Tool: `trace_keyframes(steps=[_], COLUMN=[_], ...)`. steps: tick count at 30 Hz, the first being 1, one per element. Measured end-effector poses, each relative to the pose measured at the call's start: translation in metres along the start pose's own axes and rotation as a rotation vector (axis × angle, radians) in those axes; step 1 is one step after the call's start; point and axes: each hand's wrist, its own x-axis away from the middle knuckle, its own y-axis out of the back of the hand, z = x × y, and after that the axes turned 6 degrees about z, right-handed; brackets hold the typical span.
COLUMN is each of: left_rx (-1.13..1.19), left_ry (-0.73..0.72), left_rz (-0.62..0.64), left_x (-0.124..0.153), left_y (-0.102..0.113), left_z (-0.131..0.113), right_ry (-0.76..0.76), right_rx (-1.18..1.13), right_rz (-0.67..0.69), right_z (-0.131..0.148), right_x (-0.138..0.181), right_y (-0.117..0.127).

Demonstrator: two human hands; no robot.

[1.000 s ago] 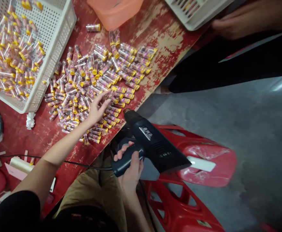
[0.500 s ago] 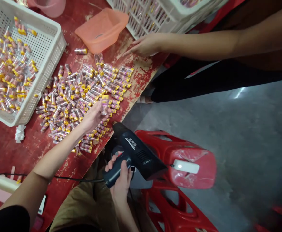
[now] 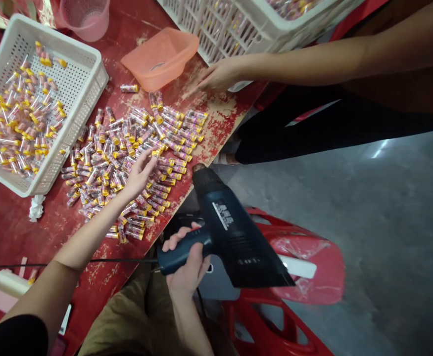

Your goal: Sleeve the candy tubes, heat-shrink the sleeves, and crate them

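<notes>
My right hand is wrapped round the handle of a dark blue heat gun. Its nozzle points up and left, close to the table's edge. Over the tubes hangs my left hand, fingers apart, with no tube plainly held in it. The fingertips are beside a yellow tube end; whether they touch it I cannot tell. Beneath and around this hand lie many small clear tubes with yellow caps and purple-pink labels. Tubes along the table's edge lie in rough rows, the others in a loose heap.
A white perforated basket of yellow-capped tubes stands at left. Behind the heap are an orange scoop-like tray and a pink basket. Another person's hand rests by a white crate. Red stools stand at right.
My left hand has let go of a labelled tube it held up and moved slightly left, its fingers spreading. The heat gun has risen and shifted right, its nozzle moving away from my left hand.
</notes>
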Motion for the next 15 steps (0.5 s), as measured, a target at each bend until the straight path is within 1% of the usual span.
trace_keyframes(steps=[2,5,8,10,13,15], left_rx=[-0.087,-0.036,0.067,0.09,0.033,-0.026], left_ry=[-0.035,0.007,0.022,0.009,-0.054,-0.088], left_rz=[-0.069,-0.072,-0.037,-0.017,-0.011,-0.004], left_x=[-0.008,-0.015,-0.023,-0.03,-0.04,-0.043], left_y=[0.008,0.018,0.023,0.026,0.031,0.035], left_z=[0.01,0.018,0.014,0.008,0.001,0.001], right_ry=[0.021,0.05,0.077,0.101,0.13,0.143], right_rx=[0.017,0.049,0.083,0.108,0.124,0.117], right_rz=[0.038,0.053,0.053,0.051,0.043,0.037], right_z=[0.002,0.002,-0.002,-0.005,-0.008,-0.01], right_x=[-0.013,-0.028,-0.037,-0.043,-0.058,-0.072], right_y=[-0.018,-0.041,-0.055,-0.061,-0.073,-0.082])
